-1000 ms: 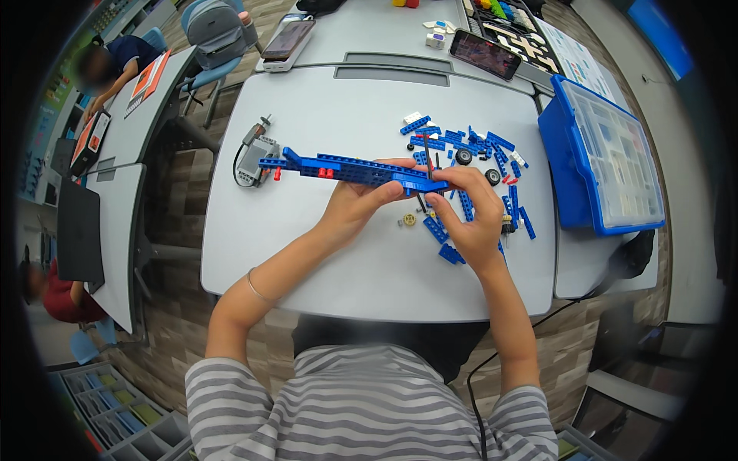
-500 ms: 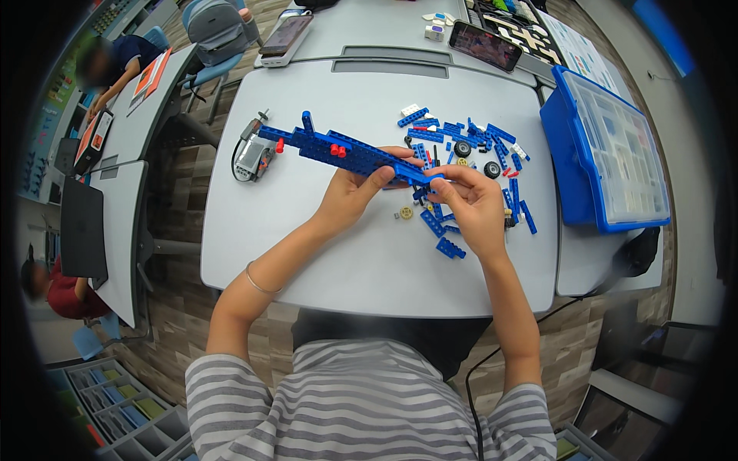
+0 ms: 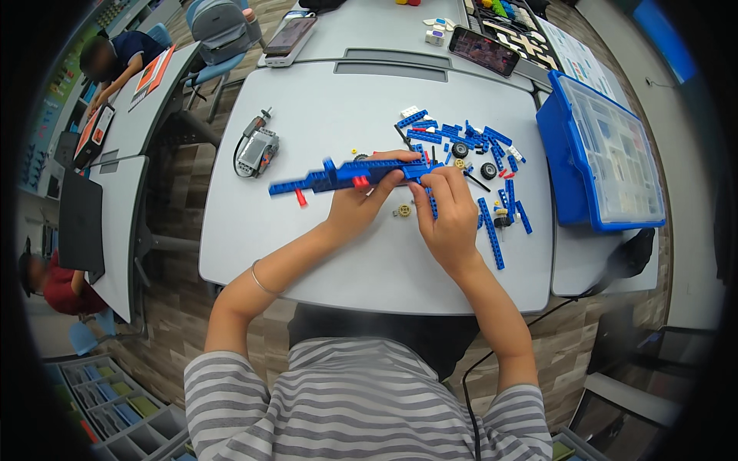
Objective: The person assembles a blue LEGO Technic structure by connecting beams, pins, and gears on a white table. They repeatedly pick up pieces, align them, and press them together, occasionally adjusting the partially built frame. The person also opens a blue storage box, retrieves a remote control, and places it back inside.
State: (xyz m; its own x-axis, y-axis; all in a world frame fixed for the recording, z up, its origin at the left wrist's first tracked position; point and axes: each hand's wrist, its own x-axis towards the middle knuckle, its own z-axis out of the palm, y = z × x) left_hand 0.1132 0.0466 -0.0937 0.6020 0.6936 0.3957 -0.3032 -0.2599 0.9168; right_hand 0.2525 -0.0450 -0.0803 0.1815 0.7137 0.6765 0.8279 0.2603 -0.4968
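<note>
My left hand [image 3: 355, 209] is closed around a long blue assembly of building-brick beams [image 3: 319, 181], with red pegs [image 3: 360, 182] sticking out of its side. It is held above the table, its far end pointing left and slightly blurred by motion. The thumb and fingers of my right hand [image 3: 450, 219] pinch at the right end of the assembly; whether a separate small piece sits between them is hidden. Loose blue beams and bricks [image 3: 500, 132], black-tyred wheels [image 3: 488, 170] and a tan gear [image 3: 404, 210] lie around and beyond my right hand.
A grey motor unit with a cable [image 3: 256, 152] lies at the left of the white table [image 3: 254, 246]. At the right stands a blue bin with a clear lid [image 3: 603, 157]. Phones [image 3: 483, 51] rest at the back. Two people sit at desks on the left.
The assembly's left end has swung down toward me, and its red pegs now point lower. My right hand has shifted left, and a long blue beam shows beside it.
</note>
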